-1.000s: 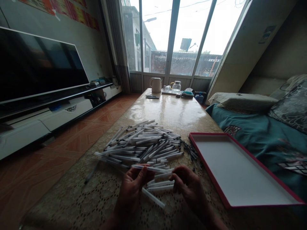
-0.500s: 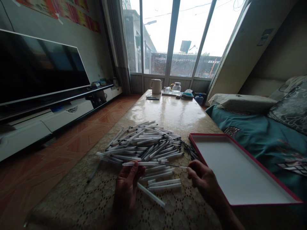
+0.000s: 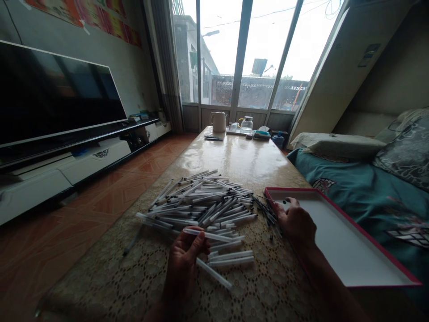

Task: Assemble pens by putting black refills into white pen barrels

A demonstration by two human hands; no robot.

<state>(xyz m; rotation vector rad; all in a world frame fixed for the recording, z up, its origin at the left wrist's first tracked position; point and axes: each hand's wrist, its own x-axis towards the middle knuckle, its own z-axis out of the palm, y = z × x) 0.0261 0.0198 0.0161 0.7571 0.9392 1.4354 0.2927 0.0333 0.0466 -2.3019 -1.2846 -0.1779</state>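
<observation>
White and black crowding a lace-patterned counter (image 3: 234, 154)

Largest first, and the counter is stretching away, with a red-rimmed tray (image 3: 351, 250) lying along its right side. Left of that, a heap of white pen barrels (image 3: 197, 197) is sprawling, ends pointing every which way!

Down to the hands now: the right hand (image 3: 297, 221) is hovering by the tray's left rim, though whether it's touching I cannot tell, and its fingers are pinching a thin dark stick (image 3: 264, 197). Over on the near side, the left hand (image 3: 187, 252) is clamping one single barrel (image 3: 212, 235) between thumb and fingers, just above the counter.

Beside the tray, a bundle of dark sticks (image 3: 265, 212) is lying loose, and here's the danger: a careless right wrist could be catching that rim and scattering the lot. The pinch is looking slim too; a slack fingertip could be letting the stick slip. Smallest of all, a small dark bit (image 3: 271, 237) is sitting alone, and a sweeping forearm could be brushing it away.
</observation>
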